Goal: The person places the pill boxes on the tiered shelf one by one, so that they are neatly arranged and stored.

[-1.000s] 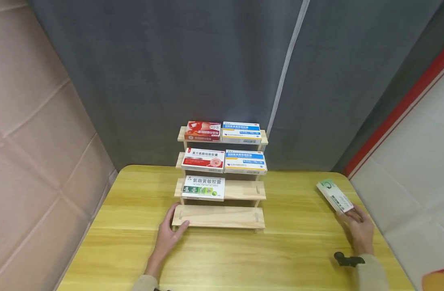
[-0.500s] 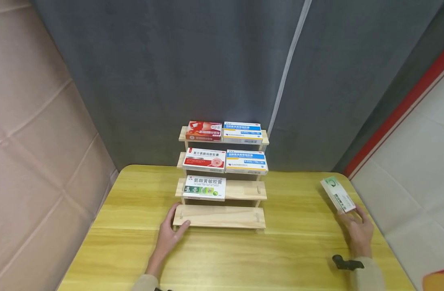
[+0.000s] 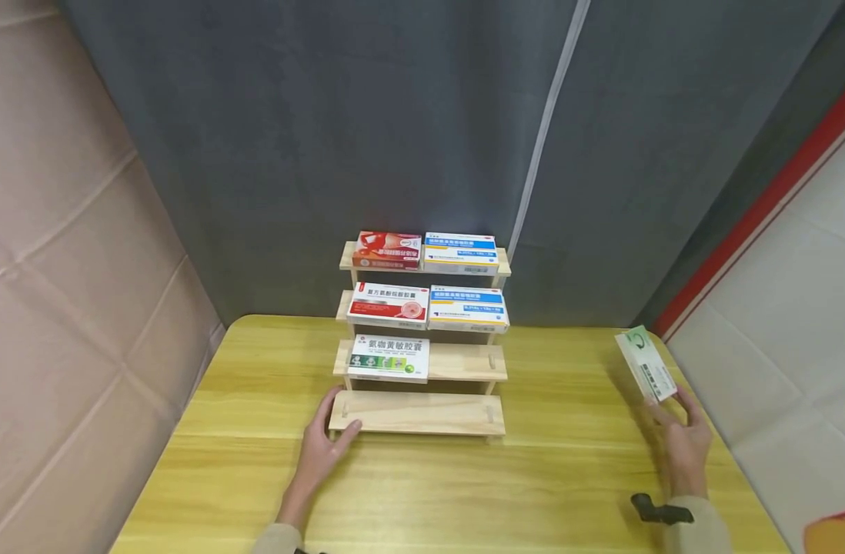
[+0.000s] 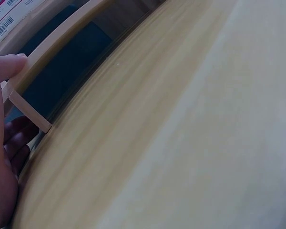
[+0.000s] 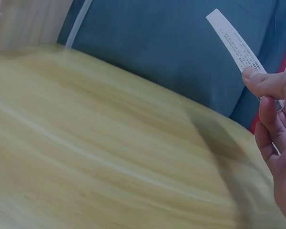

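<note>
At the right of the table, my right hand (image 3: 686, 446) pinches a white and green medicine box (image 3: 646, 363) by its near end. In the right wrist view this box (image 5: 236, 45) is raised above the table and seen edge-on, the thumb on its near end. My left hand (image 3: 322, 442) grips the left end of the lowest step of a wooden tiered display stand (image 3: 419, 412). In the left wrist view the thumb lies on the step's edge (image 4: 43, 50), the other fingers down beside its leg (image 4: 31, 112).
On the stand's upper steps lie a red box (image 3: 388, 251), blue-and-white boxes (image 3: 460, 254), a red-and-white box (image 3: 388, 304) and a green-and-white box (image 3: 389, 358). A grey curtain (image 3: 325, 154) hangs behind the wooden table (image 3: 270, 346), with walls at both sides.
My right hand has lifted the medicine box slightly and tilted it, its far end shifting right and away. My left hand stays on the stand.
</note>
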Demonstrator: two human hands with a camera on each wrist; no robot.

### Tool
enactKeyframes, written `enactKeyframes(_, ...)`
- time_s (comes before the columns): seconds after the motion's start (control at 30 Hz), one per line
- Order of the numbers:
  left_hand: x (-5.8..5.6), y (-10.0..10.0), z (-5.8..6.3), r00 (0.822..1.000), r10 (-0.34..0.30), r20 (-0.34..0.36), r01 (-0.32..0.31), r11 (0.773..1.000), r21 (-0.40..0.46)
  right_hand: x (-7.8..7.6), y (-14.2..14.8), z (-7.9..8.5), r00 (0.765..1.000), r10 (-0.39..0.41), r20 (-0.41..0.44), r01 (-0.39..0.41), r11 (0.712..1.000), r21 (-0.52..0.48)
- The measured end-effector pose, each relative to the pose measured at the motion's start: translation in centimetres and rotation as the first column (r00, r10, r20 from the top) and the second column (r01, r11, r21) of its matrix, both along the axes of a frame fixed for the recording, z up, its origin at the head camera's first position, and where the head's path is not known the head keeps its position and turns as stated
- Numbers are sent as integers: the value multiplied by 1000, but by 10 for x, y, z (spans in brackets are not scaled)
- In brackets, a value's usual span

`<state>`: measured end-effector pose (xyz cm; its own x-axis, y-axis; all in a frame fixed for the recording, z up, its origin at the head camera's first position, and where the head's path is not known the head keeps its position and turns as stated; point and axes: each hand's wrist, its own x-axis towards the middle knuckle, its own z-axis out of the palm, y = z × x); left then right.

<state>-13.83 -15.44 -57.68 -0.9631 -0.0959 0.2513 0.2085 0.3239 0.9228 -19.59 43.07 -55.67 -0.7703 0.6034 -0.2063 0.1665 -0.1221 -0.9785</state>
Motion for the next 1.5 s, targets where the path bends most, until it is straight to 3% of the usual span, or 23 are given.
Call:
enactKeyframes(0.13, -7, -5, -22, 1000, -1, -23, 1, 1000, -3, 0, -5, 4, 998, -15, -68, 14, 1000, -23)
enactKeyframes(0.23, -9, -8, -29, 1000, -1, -25, 0, 1000, -5, 2, -9, 8, 995, -10, -97, 7, 1000, -22)
enactKeyframes(0.3, -8, -6, -26, 1000, 2, -15, -1, 1000, 4, 5, -13, 12, 993, 5, -114, -7, 1000, -16)
enactKeyframes(0.5, 3, 1, 6, 1000, 2, 7, -2, 1000, 2, 11, -23, 24, 985, 38, -170, -42, 999, -21)
enactKeyframes(0.57, 4, 1, 11, 1000, 3, 9, -3, 1000, -18, 13, -27, 27, 980, 52, -194, -56, 998, -16)
enactKeyframes(0.87, 3, 0, 7, 1000, -3, 2, 3, 1000, 3, 18, -45, 46, 952, 132, -276, -136, 991, 7)
enactKeyframes(1.5, 3, 1, 8, 1000, 1, -1, -1, 1000, -6, 31, -77, 78, 925, 247, -290, -217, 967, 132)
